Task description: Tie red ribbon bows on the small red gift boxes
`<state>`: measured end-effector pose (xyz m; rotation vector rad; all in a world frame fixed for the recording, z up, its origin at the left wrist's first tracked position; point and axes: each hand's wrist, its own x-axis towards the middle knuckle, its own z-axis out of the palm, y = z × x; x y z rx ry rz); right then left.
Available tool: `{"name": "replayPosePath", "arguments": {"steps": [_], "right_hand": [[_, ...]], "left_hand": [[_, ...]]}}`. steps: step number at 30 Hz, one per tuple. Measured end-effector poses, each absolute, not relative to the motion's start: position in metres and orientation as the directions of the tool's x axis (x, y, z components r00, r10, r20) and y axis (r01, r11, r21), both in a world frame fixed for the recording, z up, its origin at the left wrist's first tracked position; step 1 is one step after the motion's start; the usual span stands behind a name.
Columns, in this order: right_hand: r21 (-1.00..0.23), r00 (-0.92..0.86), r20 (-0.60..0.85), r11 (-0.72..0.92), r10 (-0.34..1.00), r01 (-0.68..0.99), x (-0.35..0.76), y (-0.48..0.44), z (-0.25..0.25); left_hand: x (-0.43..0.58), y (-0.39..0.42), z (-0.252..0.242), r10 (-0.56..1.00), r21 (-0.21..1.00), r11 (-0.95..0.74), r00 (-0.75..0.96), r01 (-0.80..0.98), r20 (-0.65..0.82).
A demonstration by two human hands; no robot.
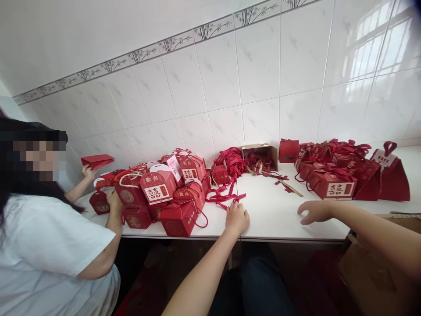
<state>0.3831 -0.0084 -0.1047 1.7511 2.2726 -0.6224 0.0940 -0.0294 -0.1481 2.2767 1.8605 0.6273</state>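
My left hand [237, 218] rests on the white table [272, 215] near its front edge, fingers curled down, touching the end of a loose red ribbon [223, 196]. My right hand [315, 211] hovers palm down over bare table with fingers spread, holding nothing, just in front of a red gift box with a white label [330, 185]. A pile of red gift boxes [164, 193] stands left of my left hand. More red boxes [358, 169] stand behind my right hand.
A person in a white shirt [49, 245] sits at the left, holding a flat red box [97, 160] up in one hand. An open cardboard box of red ribbons [259, 156] sits against the tiled wall. A brown carton [371, 272] is by my right arm.
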Motion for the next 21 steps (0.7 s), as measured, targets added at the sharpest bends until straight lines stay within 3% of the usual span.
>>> {"name": "replayPosePath", "arguments": {"steps": [5,8,11,13,18,21], "right_hand": [[-0.242,-0.324,-0.424,0.239,0.846,0.940,0.375,-0.014,-0.099],[-0.264,-0.354,-0.292,0.281,0.889,0.923,0.358,-0.022,-0.095],[-0.265,-0.420,-0.039,0.396,0.907,0.879,0.334,-0.035,-0.092],[-0.242,-0.489,0.041,0.483,0.871,0.841,0.318,-0.047,-0.089],[-0.136,-0.576,0.083,0.582,0.813,0.802,0.289,-0.079,-0.072],[-0.293,-0.485,0.065,0.481,0.872,0.826,0.280,-0.085,-0.062]], "left_hand": [[0.093,-0.039,-0.140,0.846,0.434,-0.531,0.483,0.728,0.225],[0.093,-0.046,-0.137,0.763,0.465,-0.635,0.595,0.616,0.254],[0.093,-0.048,-0.137,0.769,0.502,-0.633,0.553,0.590,0.320],[0.093,-0.048,-0.137,0.792,0.537,-0.607,0.503,0.586,0.346],[0.099,-0.055,-0.128,0.862,0.667,-0.505,0.363,0.548,0.355],[0.109,-0.067,-0.114,0.887,0.735,-0.460,0.214,0.499,0.410]]}}
